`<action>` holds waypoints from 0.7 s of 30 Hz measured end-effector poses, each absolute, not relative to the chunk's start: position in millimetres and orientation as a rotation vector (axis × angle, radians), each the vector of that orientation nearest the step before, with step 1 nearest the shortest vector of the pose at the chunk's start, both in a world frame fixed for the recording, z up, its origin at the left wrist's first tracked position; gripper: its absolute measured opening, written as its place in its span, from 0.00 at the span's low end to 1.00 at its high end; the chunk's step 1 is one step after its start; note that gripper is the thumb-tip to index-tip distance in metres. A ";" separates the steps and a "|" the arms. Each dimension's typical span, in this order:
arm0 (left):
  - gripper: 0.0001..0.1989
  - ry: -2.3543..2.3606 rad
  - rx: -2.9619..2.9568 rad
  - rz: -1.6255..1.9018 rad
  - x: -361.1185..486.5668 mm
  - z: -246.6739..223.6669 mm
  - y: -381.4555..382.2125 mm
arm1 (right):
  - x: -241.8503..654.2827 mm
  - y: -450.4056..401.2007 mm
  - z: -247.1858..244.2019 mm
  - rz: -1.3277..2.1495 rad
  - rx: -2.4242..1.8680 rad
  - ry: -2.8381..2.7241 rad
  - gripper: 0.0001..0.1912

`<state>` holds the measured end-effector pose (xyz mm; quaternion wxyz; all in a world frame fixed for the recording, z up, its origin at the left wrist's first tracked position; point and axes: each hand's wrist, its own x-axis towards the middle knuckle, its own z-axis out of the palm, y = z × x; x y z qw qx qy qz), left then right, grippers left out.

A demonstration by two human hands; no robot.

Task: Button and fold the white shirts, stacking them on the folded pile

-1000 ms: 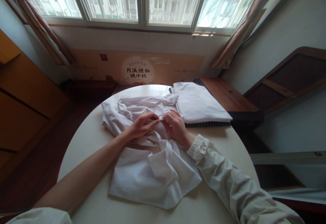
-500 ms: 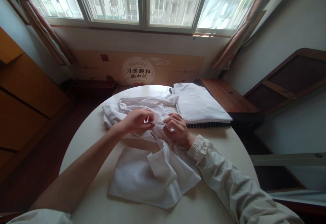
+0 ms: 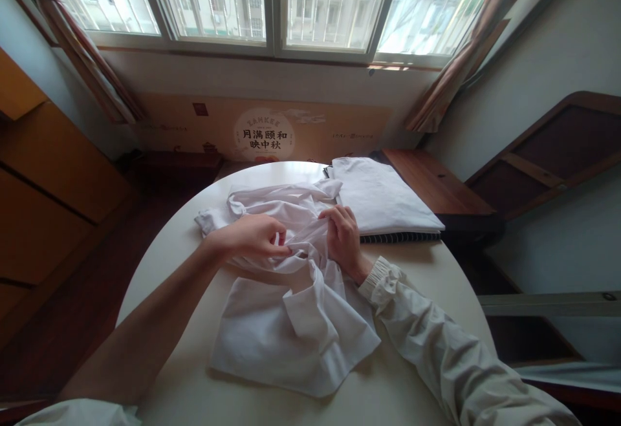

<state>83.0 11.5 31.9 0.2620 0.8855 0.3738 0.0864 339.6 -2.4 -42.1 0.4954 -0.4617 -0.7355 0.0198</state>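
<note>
A crumpled white cloth garment (image 3: 272, 329) lies spread over the round table (image 3: 179, 368), its near part flat and its far part bunched in folds. My left hand (image 3: 255, 235) pinches the bunched fabric near the middle, thumb and fingers curled together. Just to the right, my right hand (image 3: 342, 235) has its fingers closed on the same garment. Folds lie between the two hands, which are apart. Beyond my right hand rests a folded white cloth (image 3: 383, 196), on top of something dark and striped (image 3: 402, 238).
A brown wooden surface (image 3: 436, 187) stands behind the table at the right. Against the wall below the window is a printed cardboard panel (image 3: 315, 125). An orange-brown cabinet (image 3: 43, 206) is at the left, and curtains (image 3: 92, 57) hang beside the window.
My left hand has moved slightly left and down, and my right hand slightly right, widening the gap between them. The folds near the hands have shifted.
</note>
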 end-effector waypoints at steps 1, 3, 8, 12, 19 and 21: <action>0.19 1.025 2.390 0.219 85.1 32.1 11.4 | 339.4 -3.1 -41.0 0.046 -1.122 -1.823 0.14; 0.23 1.071 2.399 0.221 89.5 29.7 11.9 | 338.9 -4.2 -39.5 0.035 -1.108 -1.910 0.11; 0.13 0.936 2.432 0.359 94.5 12.9 18.1 | 337.3 -2.4 -42.2 -0.015 -1.079 -1.983 0.04; 0.15 0.897 2.229 0.482 90.4 7.1 25.9 | 337.8 0.3 -46.0 0.005 -1.095 -1.894 0.05; 0.18 0.880 1.987 0.662 91.8 13.0 28.3 | 334.9 1.5 -41.7 0.239 -0.917 -1.899 0.07; 0.16 0.877 2.003 0.707 95.4 12.7 27.4 | 334.2 1.8 -40.0 0.323 -0.892 -1.940 0.06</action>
